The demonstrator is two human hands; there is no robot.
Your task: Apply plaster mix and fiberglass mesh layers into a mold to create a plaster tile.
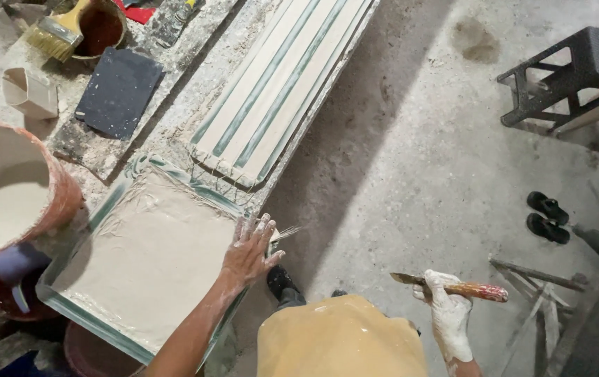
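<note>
My left hand (pixel 249 250), smeared with white plaster, rests flat with fingers spread on the near right edge of a square green-rimmed mould (pixel 107 202). The mould is filled level with wet grey-white plaster (pixel 142 262). A few thin fibres (pixel 287 232) stick out past the mould's edge by my fingertips. My right hand (pixel 446 307), also coated white, is held out over the floor and grips a knife-like tool (pixel 453 286) with a red-stained wooden handle, blade pointing left.
A long striped mould (pixel 282 80) lies further along the bench. A red bucket of plaster mix (pixel 6 188) stands at left; a brush (pixel 55 31), a dark pad (pixel 119 91) and a white cup (pixel 31 92) lie behind. A black stool (pixel 575 73) and sandals (pixel 547 218) are on the concrete floor.
</note>
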